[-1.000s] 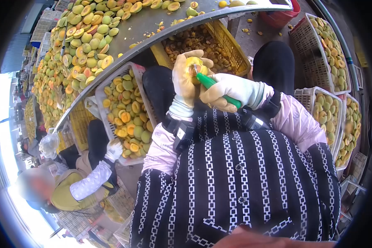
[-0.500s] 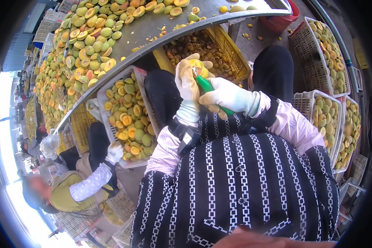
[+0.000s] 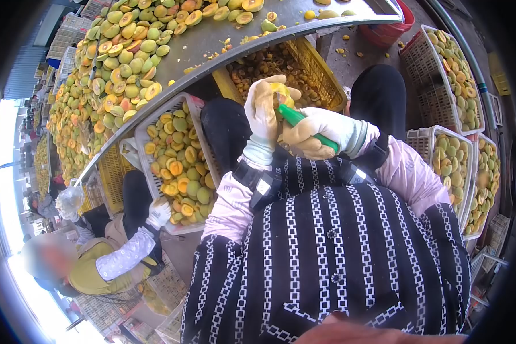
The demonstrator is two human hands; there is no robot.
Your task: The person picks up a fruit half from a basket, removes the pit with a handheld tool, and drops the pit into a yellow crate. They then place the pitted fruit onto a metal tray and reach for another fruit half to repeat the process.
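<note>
Both my hands wear whitish gloves with tan-stained fingers and meet above the yellow crate (image 3: 327,80). My left hand (image 3: 262,112) curls round a yellow peach half (image 3: 282,92), with the thumb and fingers about its sides. In my right hand (image 3: 321,127) is a green-handled pitting tool (image 3: 291,114); the fingers wrap round its grip. The tool's front end points up and left at the peach, and its tip is hidden against the fruit. Brown peach stones and scraps (image 3: 264,66) lie in the crate beyond my hands.
A metal-edged table (image 3: 186,54) bears a heap of peach halves (image 3: 126,57). By my left knee stands a white crate of peaches (image 3: 180,166); more filled crates (image 3: 441,109) stand at right. A red bucket (image 3: 387,31) is far right. A person (image 3: 106,258) sits at left.
My right hand has turned and shifted slightly right and down, its fingers now showing round the handle. My left hand still holds the peach half, tilted a little differently.
</note>
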